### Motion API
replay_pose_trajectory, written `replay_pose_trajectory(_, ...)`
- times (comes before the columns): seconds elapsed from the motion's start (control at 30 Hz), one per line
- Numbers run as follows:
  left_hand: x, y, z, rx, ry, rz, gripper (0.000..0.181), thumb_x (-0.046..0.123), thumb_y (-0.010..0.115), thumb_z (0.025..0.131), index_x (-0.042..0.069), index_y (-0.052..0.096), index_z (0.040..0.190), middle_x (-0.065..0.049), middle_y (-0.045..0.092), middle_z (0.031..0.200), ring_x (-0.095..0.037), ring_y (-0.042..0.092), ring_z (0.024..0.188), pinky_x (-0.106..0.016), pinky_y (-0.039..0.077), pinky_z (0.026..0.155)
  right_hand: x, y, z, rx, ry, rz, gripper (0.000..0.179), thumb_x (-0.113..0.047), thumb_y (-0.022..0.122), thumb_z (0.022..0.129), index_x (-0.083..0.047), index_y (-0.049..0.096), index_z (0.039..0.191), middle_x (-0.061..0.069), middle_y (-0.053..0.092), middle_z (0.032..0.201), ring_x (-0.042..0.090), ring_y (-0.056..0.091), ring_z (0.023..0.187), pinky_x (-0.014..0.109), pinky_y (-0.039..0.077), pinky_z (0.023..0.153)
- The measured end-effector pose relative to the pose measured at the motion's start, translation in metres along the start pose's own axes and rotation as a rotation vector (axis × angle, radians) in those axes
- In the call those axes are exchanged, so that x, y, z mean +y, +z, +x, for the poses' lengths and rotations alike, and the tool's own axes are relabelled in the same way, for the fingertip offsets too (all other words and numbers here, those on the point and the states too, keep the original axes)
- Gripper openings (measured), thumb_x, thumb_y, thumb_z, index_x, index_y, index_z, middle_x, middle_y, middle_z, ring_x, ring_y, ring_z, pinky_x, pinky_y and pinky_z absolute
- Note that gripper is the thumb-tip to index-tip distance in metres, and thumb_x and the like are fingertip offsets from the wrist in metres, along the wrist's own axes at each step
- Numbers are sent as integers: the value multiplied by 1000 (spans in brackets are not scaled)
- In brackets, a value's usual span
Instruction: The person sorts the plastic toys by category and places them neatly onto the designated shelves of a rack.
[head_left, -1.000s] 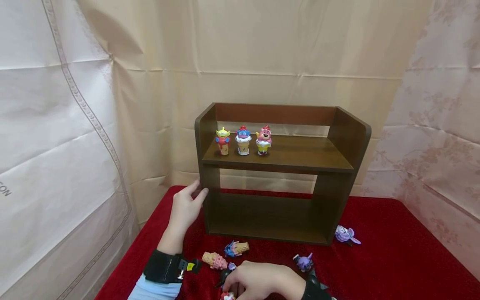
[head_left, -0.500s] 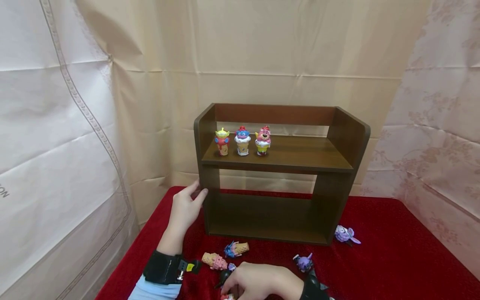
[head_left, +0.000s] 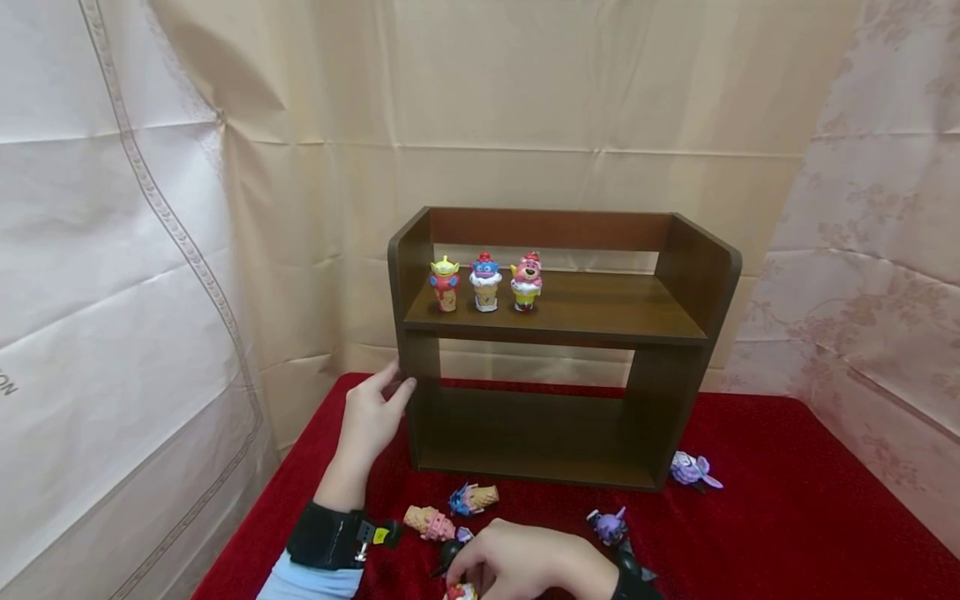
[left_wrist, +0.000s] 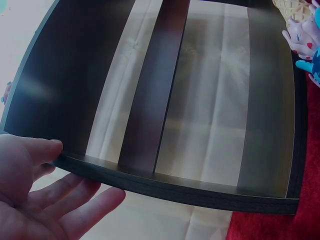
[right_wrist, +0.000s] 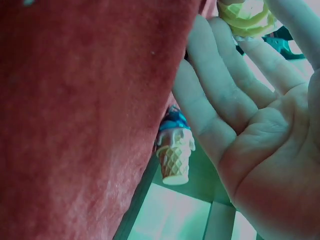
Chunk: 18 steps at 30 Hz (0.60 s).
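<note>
Red covers the tabletop [head_left: 780,500] that I watch from far, and at its near part I have the right hand [head_left: 528,557], low in the head view. Its grip is bent together, with thumb and fingertips seeming to pinch a small figure [head_left: 461,592] with red and white top. In the right wrist view a yellow part shows at the fingertips. Most of this figure is covered or cut by the border of the view, so I cannot tell where its long axis points.

The relation which matters, I believe, is this: from that grip, the brown shelf [head_left: 558,332] stands farther away, with its upper board [head_left: 615,300] well above. There, toward the left end, three stand upright in one row: a yellow-headed figure [head_left: 445,285], a blue-faced figure [head_left: 486,283] and a pink bear figure [head_left: 527,283].

The left hand [head_left: 372,412] is the nearer one to the shelf and touches it: thumb at the front edge of the left side, fingers along the outer face, a light hold as I judge it.

Between the right grip and the shelf lie a pink cone figure [head_left: 430,522] and a blue cone figure [head_left: 474,498], both on their sides, so any path forward asks for care
</note>
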<state>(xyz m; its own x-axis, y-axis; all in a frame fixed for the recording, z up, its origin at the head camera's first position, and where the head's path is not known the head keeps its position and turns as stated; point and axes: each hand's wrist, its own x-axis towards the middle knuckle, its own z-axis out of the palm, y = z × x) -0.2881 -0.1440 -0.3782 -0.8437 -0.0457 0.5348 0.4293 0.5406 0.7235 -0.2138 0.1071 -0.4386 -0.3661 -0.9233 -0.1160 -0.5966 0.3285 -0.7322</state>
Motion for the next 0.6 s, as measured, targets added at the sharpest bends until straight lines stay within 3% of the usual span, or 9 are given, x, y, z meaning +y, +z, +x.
replay_pose_trajectory(0.2, 0, 0, 1, 2, -2, -4, 45, 16, 68, 99, 10, 61, 143, -16, 68, 129, -29, 70, 106, -39, 62, 75, 3, -4, -10, 76, -70, 10, 29, -17, 74, 95, -10, 71, 123, -16, 71, 96, -9, 65, 81, 16, 56, 73)
replay_pose_trajectory(0.6, -1, 1, 1, 11, -4, 1, 45, 17, 69, 99, 10, 61, 143, -14, 69, 128, -30, 70, 107, -39, 62, 74, -1, -19, -25, 352, -114, 44, 31, -24, 80, 91, -17, 71, 120, -14, 67, 91, -3, 64, 73, 21, 58, 65)
